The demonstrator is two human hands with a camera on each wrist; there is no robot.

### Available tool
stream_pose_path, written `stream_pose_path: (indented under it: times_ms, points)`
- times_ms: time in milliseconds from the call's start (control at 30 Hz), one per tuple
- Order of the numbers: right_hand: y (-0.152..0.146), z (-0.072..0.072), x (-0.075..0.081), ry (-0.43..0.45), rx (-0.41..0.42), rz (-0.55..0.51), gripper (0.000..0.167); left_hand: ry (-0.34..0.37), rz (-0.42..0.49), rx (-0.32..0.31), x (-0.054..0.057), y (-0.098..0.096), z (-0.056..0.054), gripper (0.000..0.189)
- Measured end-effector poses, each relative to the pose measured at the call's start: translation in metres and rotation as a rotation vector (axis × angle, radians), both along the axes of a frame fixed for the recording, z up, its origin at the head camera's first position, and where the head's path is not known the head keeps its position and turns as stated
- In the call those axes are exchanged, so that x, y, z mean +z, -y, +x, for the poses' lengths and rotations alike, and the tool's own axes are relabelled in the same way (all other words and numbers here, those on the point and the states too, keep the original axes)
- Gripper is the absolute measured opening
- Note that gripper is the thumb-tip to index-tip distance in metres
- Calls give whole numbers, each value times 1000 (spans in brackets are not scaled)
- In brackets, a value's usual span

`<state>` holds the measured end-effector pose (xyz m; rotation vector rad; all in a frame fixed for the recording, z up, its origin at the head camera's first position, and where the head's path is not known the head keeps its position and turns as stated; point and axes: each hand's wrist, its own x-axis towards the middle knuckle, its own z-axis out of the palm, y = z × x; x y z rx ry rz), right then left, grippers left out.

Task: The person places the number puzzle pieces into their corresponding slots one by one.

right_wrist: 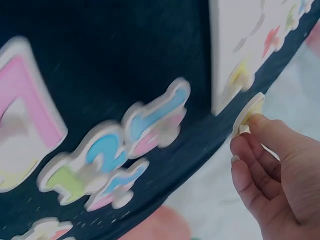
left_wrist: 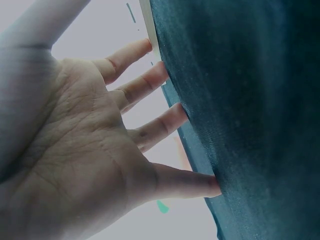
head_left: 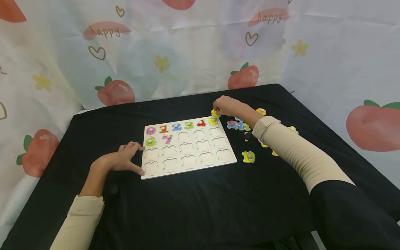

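A white wooden number puzzle board (head_left: 187, 166) lies on the black cloth, with pieces 0 through 5 in its back row and the green 6 (head_left: 150, 141) and pink 7 (head_left: 167, 139) in the second. My left hand (head_left: 123, 159) touches the board's left edge with spread fingers, its thumb at the near corner. By the board's far right corner, my right hand (head_left: 228, 105) pinches a yellow puzzle piece (right_wrist: 248, 114) between thumb and fingers. The hand partly covers this piece, so its number is hidden. Just in front of it is the yellow 5 (head_left: 213, 121) in the board.
Right of the board lie several loose number pieces (head_left: 244, 126), some partly behind the right forearm. A yellow-green number piece (head_left: 248, 157) lies apart, near the board's right edge. A printed fabric backdrop (head_left: 193, 48) stands behind the table (head_left: 187, 208).
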<state>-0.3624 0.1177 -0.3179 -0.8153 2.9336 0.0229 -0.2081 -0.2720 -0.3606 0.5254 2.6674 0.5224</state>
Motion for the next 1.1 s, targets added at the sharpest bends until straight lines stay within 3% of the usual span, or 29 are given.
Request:
stream_pose_path:
  times_ms: [200, 400, 600, 833, 1100]
  points:
    - [21, 7, -3, 18, 82, 0, 17, 2, -1, -6, 0, -1, -1, 98]
    - [49, 27, 2, 100, 200, -60, 12, 7, -15, -4, 0, -1, -1, 98]
    - [79, 45, 0, 173, 225, 14, 11, 8, -4, -8, -3, -1, -2, 97]
    - [98, 52, -10, 119, 273, 129, 6, -5, -12, -11, -5, -2, -2, 98]
    - [115, 50, -16, 108, 300, 121, 5, -8, -8, -8, -4, -1, -2, 99]
